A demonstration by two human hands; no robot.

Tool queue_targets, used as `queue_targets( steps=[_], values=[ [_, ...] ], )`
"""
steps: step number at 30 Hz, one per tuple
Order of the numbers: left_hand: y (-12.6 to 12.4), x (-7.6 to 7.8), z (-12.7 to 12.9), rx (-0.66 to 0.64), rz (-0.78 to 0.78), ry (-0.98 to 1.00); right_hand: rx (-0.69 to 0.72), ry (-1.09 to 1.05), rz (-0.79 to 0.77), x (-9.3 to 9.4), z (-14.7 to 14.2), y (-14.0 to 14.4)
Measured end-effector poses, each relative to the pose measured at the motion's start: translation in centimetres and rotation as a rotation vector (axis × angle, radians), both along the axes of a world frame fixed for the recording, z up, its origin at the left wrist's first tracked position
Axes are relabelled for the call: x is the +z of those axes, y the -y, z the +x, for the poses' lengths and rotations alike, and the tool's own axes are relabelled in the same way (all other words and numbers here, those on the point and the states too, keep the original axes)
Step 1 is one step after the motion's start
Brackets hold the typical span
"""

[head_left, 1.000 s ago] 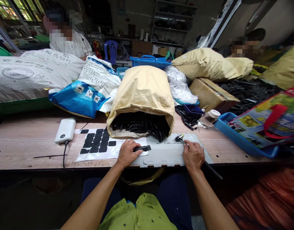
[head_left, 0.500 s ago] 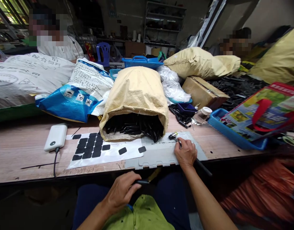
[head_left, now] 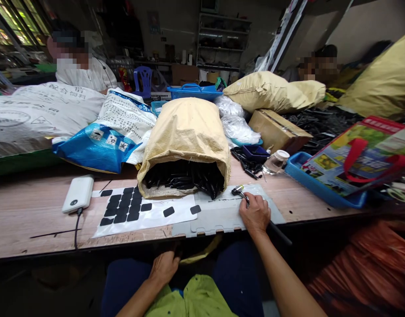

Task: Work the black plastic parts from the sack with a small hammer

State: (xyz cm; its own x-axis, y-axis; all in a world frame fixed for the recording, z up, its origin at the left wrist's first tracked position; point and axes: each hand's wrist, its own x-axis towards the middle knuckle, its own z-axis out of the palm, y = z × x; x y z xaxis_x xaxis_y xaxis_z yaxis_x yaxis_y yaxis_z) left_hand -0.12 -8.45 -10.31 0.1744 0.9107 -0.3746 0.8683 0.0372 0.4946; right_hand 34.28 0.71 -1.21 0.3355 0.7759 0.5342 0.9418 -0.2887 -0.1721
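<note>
My right hand [head_left: 255, 214] rests on the grey sheet [head_left: 218, 218] and is closed round a small hammer [head_left: 279, 232]. Its metal head points to the upper left, and the dark handle sticks out behind my wrist. Below the table edge, over my lap, is my left hand [head_left: 166, 265]; its fingers are lost in shadow, so I cannot see whether they hold anything. A tan sack [head_left: 189, 127] lies with its mouth towards me, full of slim black pieces [head_left: 207, 178]. White paper [head_left: 149, 222] with black rounded squares [head_left: 125, 207] lies to the left of the grey sheet.
A white power bank [head_left: 78, 193] with a cable lies at the left. Behind are stuffed bags [head_left: 103, 145], a cardboard box [head_left: 278, 130] and a lidded jar [head_left: 276, 162]. A blue basket [head_left: 324, 182] stands at the right. Two people sit across the table.
My left hand has moved away from me and down under the table edge; the slim black piece it held is out of sight. The right hand keeps its place with the hammer.
</note>
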Motion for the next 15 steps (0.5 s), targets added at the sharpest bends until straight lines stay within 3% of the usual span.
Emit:
queue_targets(
  steps=[4, 7, 8, 10, 12, 15],
  values=[
    [0.6, 5.1, 0.6, -0.221, 0.143, 0.238, -0.002, 0.001, -0.006, -0.1, 0.0, 0.0],
    [-1.3, 9.7, 1.7, -0.413, 0.352, 0.405, -0.003, 0.001, -0.008, -0.1, 0.0, 0.0],
    [-2.5, 10.9, 2.1, -0.386, 0.429, 0.427, -0.004, 0.002, -0.008, -0.2, 0.0, -0.1],
    [-5.8, 12.7, 2.6, -0.194, 0.564, 0.434, -0.005, 0.003, -0.009, -0.2, 0.0, -0.1],
    [-9.6, 13.7, 2.7, -0.031, 0.668, 0.361, -0.007, 0.005, -0.01, -0.2, 0.0, -0.1],
    [-15.8, 14.6, 2.4, 0.074, 0.787, 0.216, -0.011, 0.008, -0.01, -0.3, 0.0, -0.1]
  ],
)
